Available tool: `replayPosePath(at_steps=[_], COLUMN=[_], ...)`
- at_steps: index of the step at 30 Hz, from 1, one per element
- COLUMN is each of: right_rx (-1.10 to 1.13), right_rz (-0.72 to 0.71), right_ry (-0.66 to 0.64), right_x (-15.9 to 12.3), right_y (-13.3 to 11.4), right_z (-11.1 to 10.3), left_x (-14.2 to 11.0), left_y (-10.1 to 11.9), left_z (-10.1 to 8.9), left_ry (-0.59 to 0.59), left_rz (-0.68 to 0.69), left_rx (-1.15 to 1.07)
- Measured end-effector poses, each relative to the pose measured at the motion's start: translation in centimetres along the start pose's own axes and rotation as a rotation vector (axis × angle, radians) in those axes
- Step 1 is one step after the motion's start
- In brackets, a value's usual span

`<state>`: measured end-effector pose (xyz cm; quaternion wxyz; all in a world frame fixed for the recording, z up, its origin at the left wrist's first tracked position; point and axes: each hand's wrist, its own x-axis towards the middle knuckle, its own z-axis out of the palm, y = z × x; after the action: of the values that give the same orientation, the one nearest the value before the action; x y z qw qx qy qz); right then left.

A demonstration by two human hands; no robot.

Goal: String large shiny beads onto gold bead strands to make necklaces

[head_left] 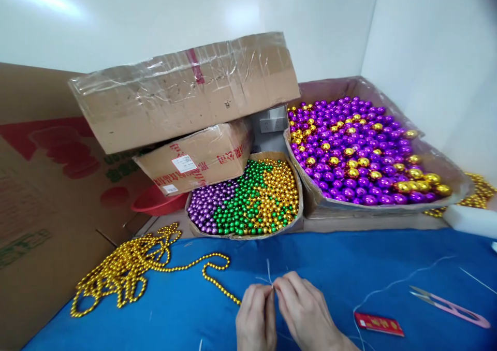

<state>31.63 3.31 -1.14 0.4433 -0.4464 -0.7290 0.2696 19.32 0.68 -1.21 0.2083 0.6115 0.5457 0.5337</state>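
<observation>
My left hand point(256, 315) and my right hand point(305, 309) meet above the blue cloth, fingertips pinched together. A thin white string point(268, 271) sticks up from between them, its loose ends spreading out. Both hands are closed on it. From beside my left hand a gold bead chain point(221, 284) winds off to a tangled heap of gold bead strands point(120, 268) on the left. Whether the chain joins the string is hidden behind my fingers. More thread runs under my right hand toward a small red packet point(378, 324).
Pink-handled thread snips point(452, 305) and a thin needle-like stick point(477, 280) lie at right. Behind the blue cloth point(186, 315) stand a carton of purple, green and gold beads point(244, 201), a carton of larger beads point(349, 154), stacked boxes point(186, 97) and a red basin point(159, 202).
</observation>
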Motion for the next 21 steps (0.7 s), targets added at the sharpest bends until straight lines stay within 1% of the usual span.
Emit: replayPosePath(at_steps=[2, 5, 7, 10, 12, 15, 18, 21], right_rx=[0.131, 0.422, 0.628, 0.874, 1.007, 1.174, 1.275, 1.305], right_rz=[0.08, 0.239, 0.349, 0.463, 0.517, 0.586, 0.633, 0.651], right_ry=[-0.004, -0.034, -0.022, 0.031, 0.046, 0.033, 0.008, 0.04], right_x=[0.3, 0.8, 1.1, 1.7, 2.0, 2.6, 3.2, 3.8], right_y=[-0.2, -0.7, -1.1, -1.6, -2.0, -2.5, -2.9, -2.9], right_z=[0.2, 0.3, 0.4, 0.2, -0.1, -0.7, -1.3, -1.8], left_x=[0.5, 1.1, 1.4, 1.3, 1.3, 1.4, 1.3, 1.0], left_y=[0.0, -0.3, -0.5, -0.6, -0.3, 0.1, 0.2, 0.0], left_z=[-0.1, -0.3, -0.4, -0.6, -0.8, -1.1, -1.2, -1.1], left_ry=[-0.037, -0.136, -0.172, -0.147, -0.153, -0.186, -0.2, -0.217], left_rz=[-0.149, -0.394, -0.466, -0.479, -0.429, -0.341, -0.327, -0.319], left_rx=[-0.091, -0.317, -0.397, -0.375, -0.299, -0.191, -0.154, -0.13])
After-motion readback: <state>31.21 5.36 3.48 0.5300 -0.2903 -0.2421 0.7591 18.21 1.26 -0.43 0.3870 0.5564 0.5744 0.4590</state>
